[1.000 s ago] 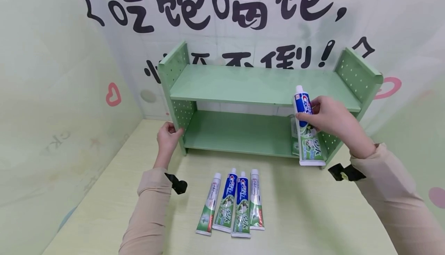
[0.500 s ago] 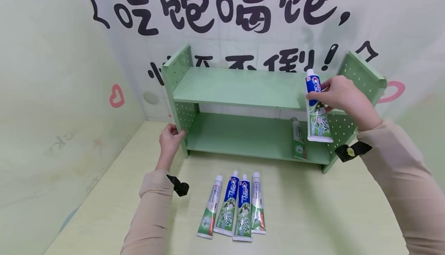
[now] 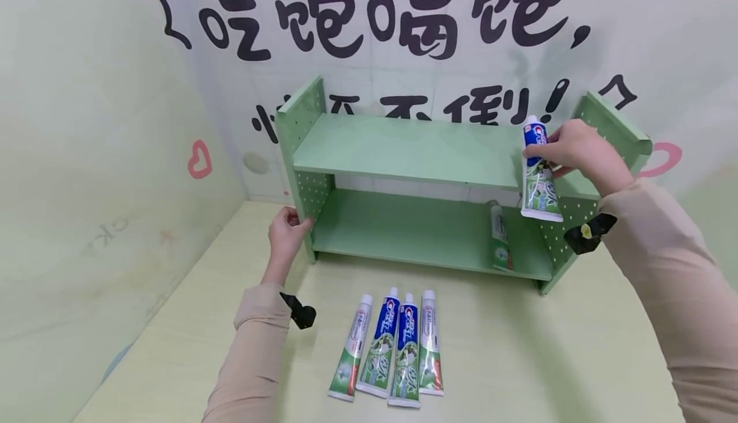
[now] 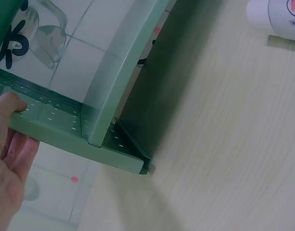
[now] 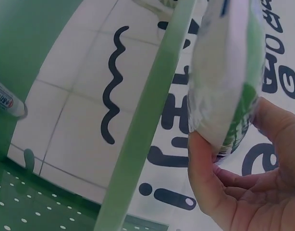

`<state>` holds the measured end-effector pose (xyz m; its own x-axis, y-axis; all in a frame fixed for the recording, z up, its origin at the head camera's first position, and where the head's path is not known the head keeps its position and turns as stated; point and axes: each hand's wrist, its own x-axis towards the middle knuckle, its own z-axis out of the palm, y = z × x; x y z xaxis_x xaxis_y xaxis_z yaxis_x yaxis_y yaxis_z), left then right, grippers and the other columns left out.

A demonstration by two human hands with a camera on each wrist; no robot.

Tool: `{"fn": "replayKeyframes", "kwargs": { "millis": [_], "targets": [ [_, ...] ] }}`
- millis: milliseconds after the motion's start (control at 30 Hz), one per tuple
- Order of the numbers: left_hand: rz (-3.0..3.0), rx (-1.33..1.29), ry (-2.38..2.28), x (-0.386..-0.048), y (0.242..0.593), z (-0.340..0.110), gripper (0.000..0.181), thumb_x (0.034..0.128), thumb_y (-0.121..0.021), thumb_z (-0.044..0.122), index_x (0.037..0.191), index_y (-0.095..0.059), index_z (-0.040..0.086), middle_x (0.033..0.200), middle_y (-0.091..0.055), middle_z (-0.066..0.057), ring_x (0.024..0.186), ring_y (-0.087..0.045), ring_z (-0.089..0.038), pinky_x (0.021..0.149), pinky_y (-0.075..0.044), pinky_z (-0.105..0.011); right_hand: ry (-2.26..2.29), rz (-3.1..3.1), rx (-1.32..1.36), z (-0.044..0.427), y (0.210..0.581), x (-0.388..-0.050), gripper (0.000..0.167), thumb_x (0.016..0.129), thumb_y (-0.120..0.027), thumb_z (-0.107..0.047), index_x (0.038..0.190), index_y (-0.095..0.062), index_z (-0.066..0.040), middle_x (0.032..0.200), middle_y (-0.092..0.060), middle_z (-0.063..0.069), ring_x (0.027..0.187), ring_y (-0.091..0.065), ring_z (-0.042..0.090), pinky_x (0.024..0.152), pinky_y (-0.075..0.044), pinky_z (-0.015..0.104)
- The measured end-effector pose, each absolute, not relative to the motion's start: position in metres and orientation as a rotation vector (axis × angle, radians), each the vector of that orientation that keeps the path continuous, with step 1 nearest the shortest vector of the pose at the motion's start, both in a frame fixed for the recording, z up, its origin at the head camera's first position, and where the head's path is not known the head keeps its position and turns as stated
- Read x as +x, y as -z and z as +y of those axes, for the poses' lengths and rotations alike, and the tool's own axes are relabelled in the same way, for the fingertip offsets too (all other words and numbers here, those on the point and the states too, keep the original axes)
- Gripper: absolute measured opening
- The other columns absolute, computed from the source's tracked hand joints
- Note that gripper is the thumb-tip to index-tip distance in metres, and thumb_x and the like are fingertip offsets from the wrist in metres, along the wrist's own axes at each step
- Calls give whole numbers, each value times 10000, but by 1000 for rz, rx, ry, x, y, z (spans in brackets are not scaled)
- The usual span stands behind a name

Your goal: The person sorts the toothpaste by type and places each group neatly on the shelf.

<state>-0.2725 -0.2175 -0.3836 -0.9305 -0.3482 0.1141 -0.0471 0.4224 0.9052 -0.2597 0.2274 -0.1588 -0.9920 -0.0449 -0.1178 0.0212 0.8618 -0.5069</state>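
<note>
Toothpaste tube [image 3: 541, 182] held before the right part of a green two-tier rack [image 3: 380, 147]. The person's right hand [image 3: 588, 154] has it pinched, thumb on one side and bent fingers on the other, with a gap no wider than the tube's body. The tube is nearly upright, cap at the top and flat sealed end at the bottom, reaching below the edge of the upper shelf; whether it touches that edge cannot be told from where one stands. The left hand [image 3: 287, 234] grips the near edge of the left side panel [image 3: 302, 182], thumb on the inner face and fingers on the outer.

A white-and-green tube [image 3: 500, 240] lies on the right of the lower shelf, cap to the far side. On the near desk [image 3: 496, 359] lie four more, two blue-and-green between two white-and-green.

Handling, as judged by eye: light, not fragile, probably soft in the belly and stiffer at cap and seal. The glossy skin may slip under a loose pinch, while a hard squeeze would dent it. The best hold is across the upper body below the cap, flat-fingered, leaving the seal free.
</note>
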Motion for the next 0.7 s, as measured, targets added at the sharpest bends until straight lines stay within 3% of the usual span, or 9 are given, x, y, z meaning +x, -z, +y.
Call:
{"fn": "replayKeyframes", "kwargs": {
  "millis": [167, 467, 700],
  "targets": [
    [-2393, 337, 1497, -272, 383, -217, 296, 834, -600, 156, 1062, -520, -16, 1046, -609, -185, 960, -585, -259, 804, -516, -321, 785, 2869, -34, 233, 155, -273, 555, 844, -590, -344, 1060, -505, 160, 730, -632, 81, 577, -635, 137, 624, -552, 333],
    [-2389, 326, 1491, -272, 383, -217, 282, 836, -602, 158, 1048, -522, -10, 1034, -611, -185, 940, -586, -249, 762, -515, -284, 780, 2799, -28, 239, 152, -292, 481, 843, -582, -326, 994, -518, 126, 668, -611, 21, 591, -599, 104, 620, -554, 298],
    [-2389, 325, 1474, -272, 385, -217, 281, 828, -609, 162, 1032, -524, -12, 1026, -616, -193, 949, -606, -274, 784, -527, -321, 810, 2744, 9, 245, 156, -308, 421, 849, -582, -308, 925, -508, 100, 636, -583, -2, 584, -579, 94, 618, -553, 275]
  ]
}}
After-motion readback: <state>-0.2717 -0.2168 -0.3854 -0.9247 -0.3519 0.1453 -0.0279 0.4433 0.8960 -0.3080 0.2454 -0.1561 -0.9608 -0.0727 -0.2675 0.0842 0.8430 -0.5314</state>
